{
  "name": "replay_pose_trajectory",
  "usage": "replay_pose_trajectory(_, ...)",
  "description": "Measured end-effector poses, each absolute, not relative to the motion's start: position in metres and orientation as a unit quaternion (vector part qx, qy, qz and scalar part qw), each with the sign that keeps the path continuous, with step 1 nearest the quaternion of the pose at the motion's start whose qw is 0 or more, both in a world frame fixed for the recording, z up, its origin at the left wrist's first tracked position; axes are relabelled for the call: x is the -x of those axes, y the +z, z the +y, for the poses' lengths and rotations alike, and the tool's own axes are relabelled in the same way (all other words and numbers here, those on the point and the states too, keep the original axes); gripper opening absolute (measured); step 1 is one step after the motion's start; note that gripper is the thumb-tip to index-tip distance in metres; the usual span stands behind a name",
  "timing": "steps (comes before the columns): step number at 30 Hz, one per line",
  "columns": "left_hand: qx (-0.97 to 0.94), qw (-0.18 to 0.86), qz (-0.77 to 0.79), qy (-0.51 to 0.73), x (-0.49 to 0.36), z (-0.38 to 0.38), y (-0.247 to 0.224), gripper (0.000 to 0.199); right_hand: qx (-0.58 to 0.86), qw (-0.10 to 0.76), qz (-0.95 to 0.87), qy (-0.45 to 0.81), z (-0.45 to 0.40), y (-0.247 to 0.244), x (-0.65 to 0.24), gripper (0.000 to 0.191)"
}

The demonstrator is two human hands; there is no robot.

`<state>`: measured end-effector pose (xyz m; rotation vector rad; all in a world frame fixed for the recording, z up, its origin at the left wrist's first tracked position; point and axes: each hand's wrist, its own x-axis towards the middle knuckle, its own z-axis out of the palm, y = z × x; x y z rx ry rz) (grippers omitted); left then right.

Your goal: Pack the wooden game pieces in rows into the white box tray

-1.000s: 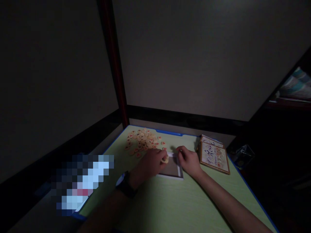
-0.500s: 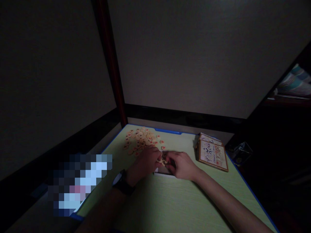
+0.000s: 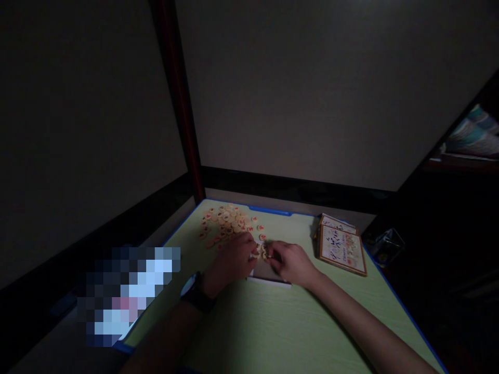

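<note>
Over a shallow box with a white edge (image 3: 268,281), both hands are close together. My left hand (image 3: 236,255), a dark watch on its wrist, pinches a round wooden piece (image 3: 256,251) at the box's left side. My right hand (image 3: 290,261) has its fingertips closed on another round piece (image 3: 265,252) just to the right. Several pieces with characters lie between the fingertips, partly hidden by them. A loose heap of round pieces (image 3: 228,218), some marked red and some dark, is spread on the table beyond my left hand.
The green table (image 3: 249,322) has a blue rim. A framed case with Chinese writing (image 3: 341,246) lies at the right. A blurred-out bright object (image 3: 136,296) is at the left edge. Walls rise behind, and a dark bag (image 3: 388,246) is beyond the right edge.
My hands have parted slightly at the fingertips, and the pieces between them now sit flatter and side by side. More of the box's bottom shows.
</note>
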<state>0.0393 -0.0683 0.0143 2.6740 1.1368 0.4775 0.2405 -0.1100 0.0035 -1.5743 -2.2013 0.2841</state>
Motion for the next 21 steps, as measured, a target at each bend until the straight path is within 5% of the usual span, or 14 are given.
replay_pose_trajectory(10, -0.894, 0.159, 0.383, 0.171, -0.038, -0.067, 0.012, 0.003, 0.575, 0.227, -0.779, 0.102, -0.109, -0.002, -0.238, 0.006)
replay_pose_trajectory(16, -0.901, 0.139, 0.365, 0.187, -0.030, -0.066, 0.018, 0.015, 0.573, 0.248, -0.774, 0.100, -0.107, -0.004, -0.240, 0.010)
replay_pose_trajectory(21, -0.870, 0.101, 0.436, 0.206, -0.017, -0.058, 0.034, 0.005, 0.589, 0.286, -0.746, 0.119, -0.102, 0.001, -0.250, 0.009)
